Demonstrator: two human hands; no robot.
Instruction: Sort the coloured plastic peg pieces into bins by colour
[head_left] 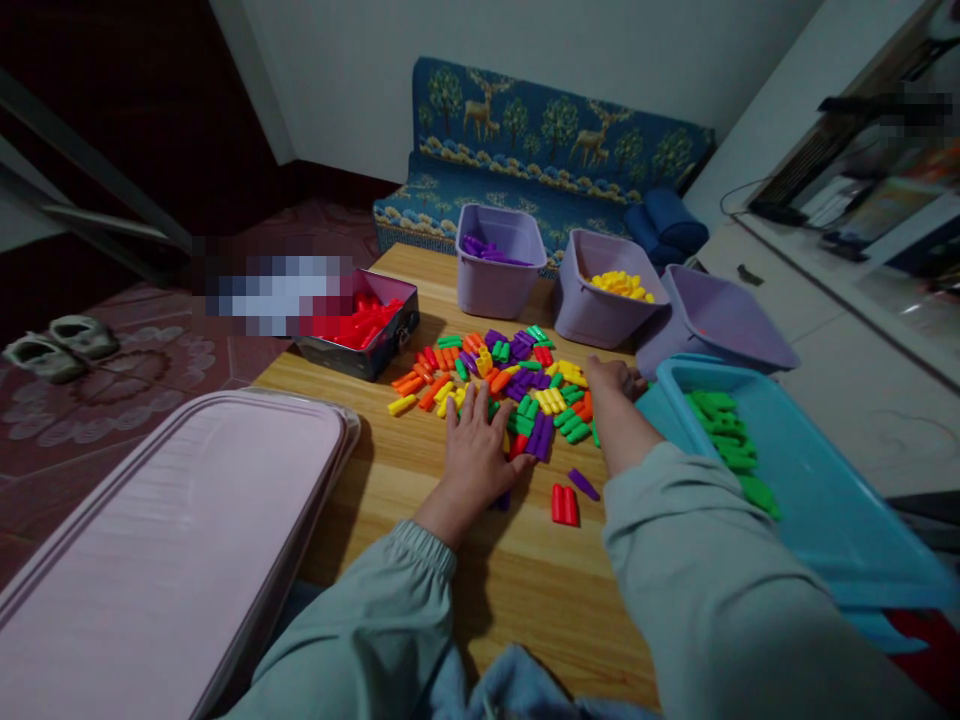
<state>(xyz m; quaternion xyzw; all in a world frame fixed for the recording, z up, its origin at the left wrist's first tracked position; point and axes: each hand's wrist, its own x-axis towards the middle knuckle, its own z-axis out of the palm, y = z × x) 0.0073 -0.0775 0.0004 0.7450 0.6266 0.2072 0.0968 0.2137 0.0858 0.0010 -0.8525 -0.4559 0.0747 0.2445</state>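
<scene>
Small ribbed plastic toy pieces in red, orange, yellow, green and purple lie in a loose pile on the wooden table. My left hand rests palm down on the near left part of the pile, its fingers spread. At the pile's right edge, my right hand is bent with its fingers curled in, close to the purple bins; whatever it may hold is hidden. A red piece and a thin purple piece lie apart, nearer to me.
Behind the pile stand purple bins holding purple pieces and yellow pieces, and a third bin. A box of red pieces is at left. Green pieces lie in a blue tub. A pink lid is near left.
</scene>
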